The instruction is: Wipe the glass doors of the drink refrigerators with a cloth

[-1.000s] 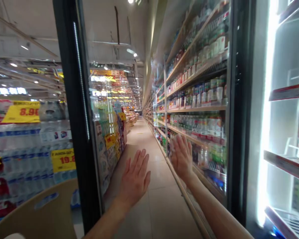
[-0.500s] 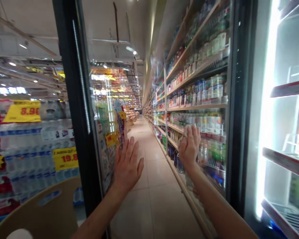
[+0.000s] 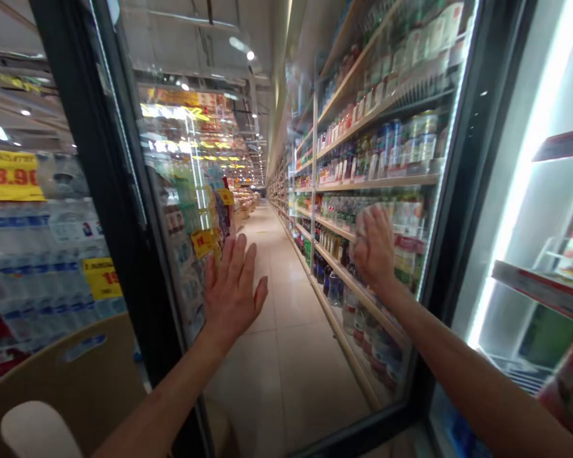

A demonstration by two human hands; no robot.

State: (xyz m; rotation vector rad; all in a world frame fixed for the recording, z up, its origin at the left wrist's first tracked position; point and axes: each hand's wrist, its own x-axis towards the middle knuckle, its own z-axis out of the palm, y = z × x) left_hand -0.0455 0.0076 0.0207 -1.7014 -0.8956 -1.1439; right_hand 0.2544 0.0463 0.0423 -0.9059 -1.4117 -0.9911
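Observation:
A glass cooler door (image 3: 286,388) with a black frame stands swung open in front of me. My left hand (image 3: 232,289) lies flat against the glass, fingers stretched upward and holding nothing. Farther right, my right hand (image 3: 377,254) presses on the pane with its fingers bent over a pale, crumpled cloth (image 3: 360,228). Most of that cloth is hidden behind the fingers, and its edges are blurred. Shelves of bottles and cans and a long aisle show in the glass.
At right is the lit cooler interior with shelf edges (image 3: 539,289). A beige chair-like back (image 3: 38,362) stands at lower left. Behind it are packs of bottled water (image 3: 52,273) with yellow price signs (image 3: 12,177).
The view has shifted so that the door's lower frame now shows. My right hand has moved slightly up and right, still on the pane; my left hand stays flat, slightly farther left and higher.

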